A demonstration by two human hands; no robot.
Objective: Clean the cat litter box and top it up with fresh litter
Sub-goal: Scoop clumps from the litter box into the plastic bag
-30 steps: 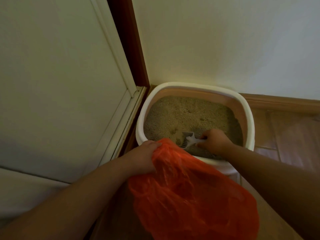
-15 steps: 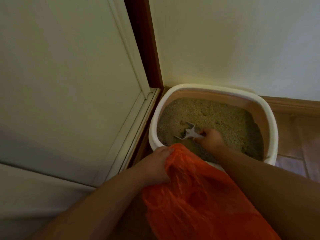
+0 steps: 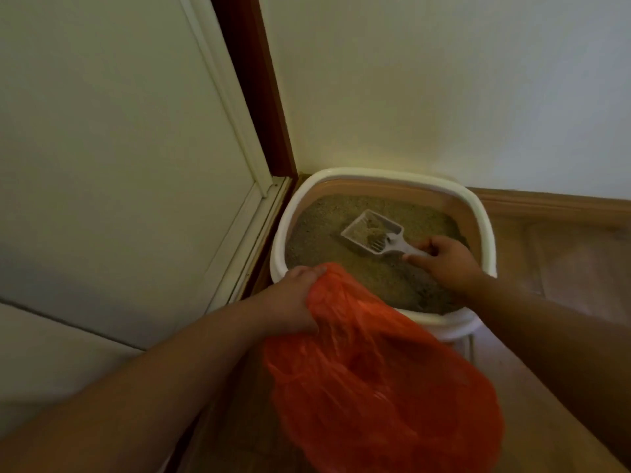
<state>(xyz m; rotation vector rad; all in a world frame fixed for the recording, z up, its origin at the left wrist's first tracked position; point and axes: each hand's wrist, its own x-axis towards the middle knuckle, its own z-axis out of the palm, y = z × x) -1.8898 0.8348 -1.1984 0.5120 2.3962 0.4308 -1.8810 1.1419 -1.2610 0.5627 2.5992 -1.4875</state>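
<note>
Right hand [image 3: 447, 261] gripping scoop [image 3: 374, 232] over litter box [image 3: 485, 227], left hand [image 3: 293, 298] clutching orange bag [image 3: 375, 387] — keeping scoop level, bag mouth close.

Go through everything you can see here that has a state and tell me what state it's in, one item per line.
Litter box: uncovered, holding litter, set in the corner.
Litter: uneven surface.
Scoop: held by its handle above the litter, some litter in it.
Orange bag: crumpled, gripped at its edge by the box's near rim.
Left hand: gripping the bag.
Right hand: gripping the scoop handle.
</note>
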